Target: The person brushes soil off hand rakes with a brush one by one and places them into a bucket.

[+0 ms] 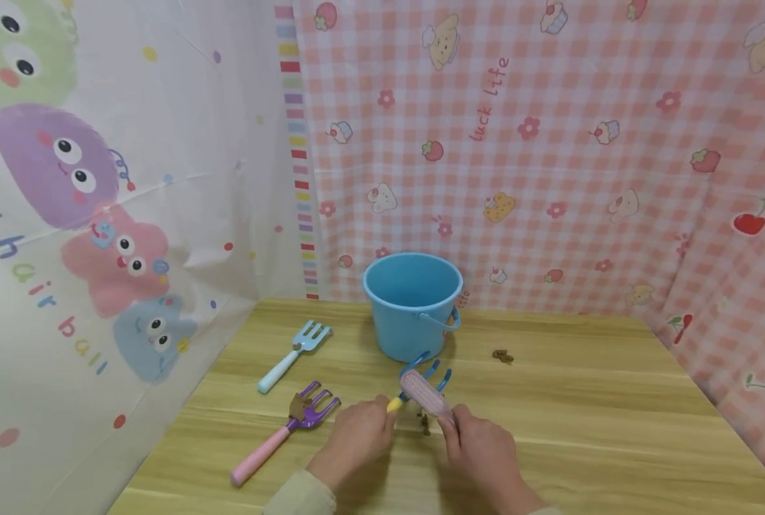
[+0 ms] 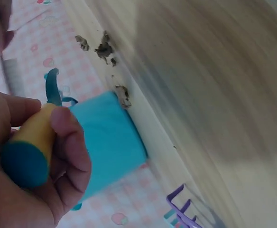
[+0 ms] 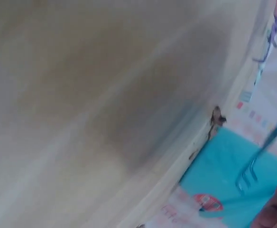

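Note:
My left hand [image 1: 361,433] grips a small hand rake [image 1: 432,370] with blue tines and a yellow handle. In the left wrist view, the fingers wrap round that handle [image 2: 36,137], which ends in a teal cap. A pale pink brush [image 1: 424,392] with a textured head is in my right hand [image 1: 485,447], its head overlapping the rake in the head view. Below the tools, brown dirt clumps [image 1: 424,425] lie on the wooden table [image 1: 588,429]. The right wrist view catches only part of the right hand [image 3: 275,204] at its edge; the brush is hidden there.
A light blue bucket [image 1: 411,325] stands upright behind the tools, handle hanging to the right. Left of the hands lie a purple fork [image 1: 314,415] with a pink handle, dirt on it, and a light blue fork [image 1: 292,357]. Another dirt clump [image 1: 502,355] sits right of the bucket.

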`<state>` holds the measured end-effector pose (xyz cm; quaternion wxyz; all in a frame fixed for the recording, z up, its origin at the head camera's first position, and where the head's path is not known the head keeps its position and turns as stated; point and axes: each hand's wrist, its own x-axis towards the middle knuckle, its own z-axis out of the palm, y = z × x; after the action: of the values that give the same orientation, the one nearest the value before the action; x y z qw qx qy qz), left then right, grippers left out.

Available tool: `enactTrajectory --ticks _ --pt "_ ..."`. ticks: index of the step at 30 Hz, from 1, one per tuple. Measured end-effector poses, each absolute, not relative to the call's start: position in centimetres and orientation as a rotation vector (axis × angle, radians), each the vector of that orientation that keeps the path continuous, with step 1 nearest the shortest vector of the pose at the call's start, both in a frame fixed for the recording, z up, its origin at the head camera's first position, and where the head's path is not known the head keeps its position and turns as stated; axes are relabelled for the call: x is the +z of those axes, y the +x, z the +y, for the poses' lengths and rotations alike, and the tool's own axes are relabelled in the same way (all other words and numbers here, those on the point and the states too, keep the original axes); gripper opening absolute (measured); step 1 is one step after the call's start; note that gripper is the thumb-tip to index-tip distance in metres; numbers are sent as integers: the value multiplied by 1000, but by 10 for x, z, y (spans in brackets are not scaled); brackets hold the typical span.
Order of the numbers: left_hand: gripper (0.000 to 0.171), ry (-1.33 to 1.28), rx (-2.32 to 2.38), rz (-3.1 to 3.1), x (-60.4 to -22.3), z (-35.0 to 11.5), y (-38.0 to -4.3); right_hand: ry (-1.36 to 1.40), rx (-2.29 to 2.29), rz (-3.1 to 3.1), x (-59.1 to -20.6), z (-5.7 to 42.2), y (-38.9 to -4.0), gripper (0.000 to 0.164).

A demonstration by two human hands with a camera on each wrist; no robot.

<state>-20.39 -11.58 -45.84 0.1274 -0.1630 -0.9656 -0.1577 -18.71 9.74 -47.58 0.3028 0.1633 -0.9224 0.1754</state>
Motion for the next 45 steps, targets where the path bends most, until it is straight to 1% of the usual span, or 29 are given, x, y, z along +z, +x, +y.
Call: enactTrajectory --ticks 3,10,14,16,21,30,34,40,45 --pt "21 -496 -463 -2824 -457 -114 -203 440 458 -2476 -480 94 -184 25" --pt "22 -444 -445 -2841 -455 -114 -204 325 470 -2558 -485 104 -189 26" --pt "21 -437 -436 -2857 -456 -117 -204 237 500 -2637 -483 111 -192 29" --pt "21 -442 -433 -2865 -456 -116 -204 222 528 -2637 -479 110 -192 27" --pt "21 -461 -412 -2864 -453 -112 -202 282 571 -2608 -473 99 -192 26" --pt "25 -450 -317 -2802 -455 -108 -201 317 438 -2613 -474 100 -188 33" --pt "25 -447 -310 -2793 -458 -108 -202 325 381 -2609 -473 103 -190 31" --pt "25 -438 -310 -2844 -459 -109 -202 236 422 -2629 -471 111 -193 30" --pt "23 -440 -329 -2849 -457 -108 -203 343 518 -2573 -474 101 -190 25"
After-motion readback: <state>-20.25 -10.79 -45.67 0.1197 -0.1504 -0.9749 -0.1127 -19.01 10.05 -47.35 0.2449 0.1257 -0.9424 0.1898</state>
